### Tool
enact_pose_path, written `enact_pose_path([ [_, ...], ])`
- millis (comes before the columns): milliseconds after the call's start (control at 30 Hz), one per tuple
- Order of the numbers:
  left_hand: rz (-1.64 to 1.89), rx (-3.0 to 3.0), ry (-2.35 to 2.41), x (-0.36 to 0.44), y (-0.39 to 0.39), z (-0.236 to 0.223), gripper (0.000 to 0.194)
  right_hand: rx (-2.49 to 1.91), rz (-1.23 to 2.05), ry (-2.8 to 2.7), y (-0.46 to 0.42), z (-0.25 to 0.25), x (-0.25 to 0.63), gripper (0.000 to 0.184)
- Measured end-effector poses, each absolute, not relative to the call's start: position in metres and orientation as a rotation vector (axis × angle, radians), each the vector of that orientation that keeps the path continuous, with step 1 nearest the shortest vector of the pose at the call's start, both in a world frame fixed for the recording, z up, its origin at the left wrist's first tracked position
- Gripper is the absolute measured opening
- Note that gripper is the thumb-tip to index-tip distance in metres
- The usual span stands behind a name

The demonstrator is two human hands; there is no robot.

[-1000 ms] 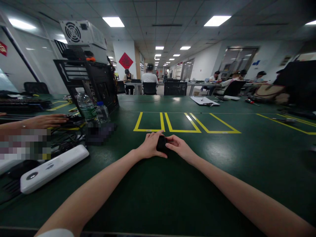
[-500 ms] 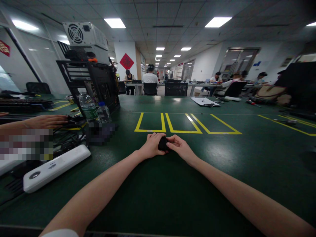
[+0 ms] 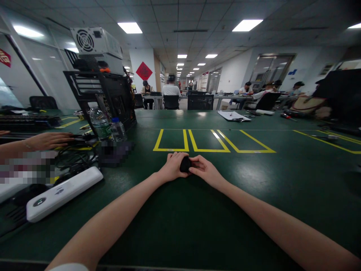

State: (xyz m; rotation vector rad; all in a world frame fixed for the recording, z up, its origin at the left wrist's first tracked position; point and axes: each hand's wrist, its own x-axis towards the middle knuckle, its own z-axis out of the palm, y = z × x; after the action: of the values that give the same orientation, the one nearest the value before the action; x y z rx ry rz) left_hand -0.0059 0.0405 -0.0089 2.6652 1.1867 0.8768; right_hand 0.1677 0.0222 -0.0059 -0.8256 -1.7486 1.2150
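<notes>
Between my two hands, low over the green table, is a small black rounded object [image 3: 185, 164] whose kind I cannot make out. My left hand [image 3: 174, 166] wraps round it from the left, with the thumb below and the fingers over its far side. From the right, my right hand [image 3: 205, 168] pinches the object's edge between thumb and fingertips. The fingers cover much of its surface. Just beyond my hands, yellow tape [image 3: 170, 150] marks several open-topped frames on the green tabletop [image 3: 180, 222].
On the left are a white power bank-like block [image 3: 66, 194], black cables [image 3: 75, 160], water bottles [image 3: 100, 122] and an open computer case [image 3: 113, 96]. Another person's hand [image 3: 50, 141] reaches in there. A clipboard with papers [image 3: 233, 115] lies at the back. Several people sit farther off.
My left thumb and fingers have closed in round the black object. My right hand keeps its pinch with a slight shift. The other person's hand at left has drawn back a little.
</notes>
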Motion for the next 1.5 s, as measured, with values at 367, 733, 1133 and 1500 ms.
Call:
enact_pose_path([
  [367, 0.868, 2.673, 1.172, -0.005, 0.039, -0.005, 0.06, -0.908, 1.193, -1.771, 0.027, -0.007, 0.17, 0.026],
  [733, 0.876, 2.663, 1.189, -0.005, 0.039, -0.007, 0.061, -0.88, 1.087, -1.8, 0.021, -0.003, 0.169, 0.021],
  [1133, 0.868, 2.649, 1.209, -0.004, 0.04, -0.007, 0.061, -0.874, 1.07, -1.78, 0.021, -0.004, 0.168, 0.026],
  [1500, 0.877, 2.678, 1.195, -0.004, 0.04, -0.008, 0.061, -0.897, 1.147, -1.736, 0.027, -0.004, 0.172, 0.028],
])
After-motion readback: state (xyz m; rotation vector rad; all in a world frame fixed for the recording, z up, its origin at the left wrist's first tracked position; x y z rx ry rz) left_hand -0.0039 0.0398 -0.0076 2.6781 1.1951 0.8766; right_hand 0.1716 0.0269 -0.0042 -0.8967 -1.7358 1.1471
